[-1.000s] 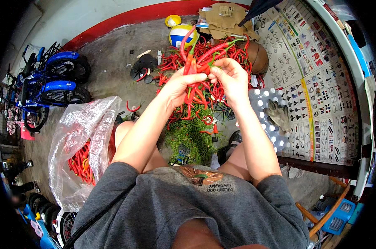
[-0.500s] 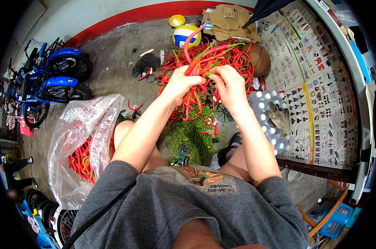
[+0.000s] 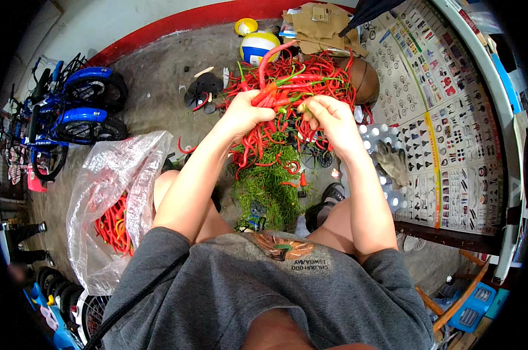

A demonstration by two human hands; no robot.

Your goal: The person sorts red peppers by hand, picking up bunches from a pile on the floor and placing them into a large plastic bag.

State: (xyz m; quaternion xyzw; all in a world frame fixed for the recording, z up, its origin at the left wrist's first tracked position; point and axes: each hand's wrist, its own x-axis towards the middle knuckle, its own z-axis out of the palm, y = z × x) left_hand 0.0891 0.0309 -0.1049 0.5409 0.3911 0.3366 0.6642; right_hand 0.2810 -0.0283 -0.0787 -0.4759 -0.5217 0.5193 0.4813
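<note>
My left hand (image 3: 245, 116) is closed round a bunch of long red chili peppers (image 3: 273, 95), their green stems pointing right. Just right of the bunch is my right hand (image 3: 333, 118), thumb and fingers pinched together. A small greenish bit shows at those fingertips, too small to name for sure. Beneath both hands, a big heap of red chili peppers (image 3: 328, 76) covers the floor. Nearer my legs lies a pile of thin green stems (image 3: 270, 195) with a few red pods on it.
On my left stands a clear plastic bag (image 3: 95, 192) with red chilies inside. Blue-fendered bicycles (image 3: 89, 122) are farther left. A volleyball (image 3: 259, 48), a brown ball (image 3: 364, 81) and cardboard (image 3: 322, 29) border the heap. Bottles (image 3: 386, 137) and a grey glove (image 3: 392, 163) sit right.
My right hand has moved away from the bunch, to the right and slightly down. My left hand still grips the chilies and has shifted a little left.
</note>
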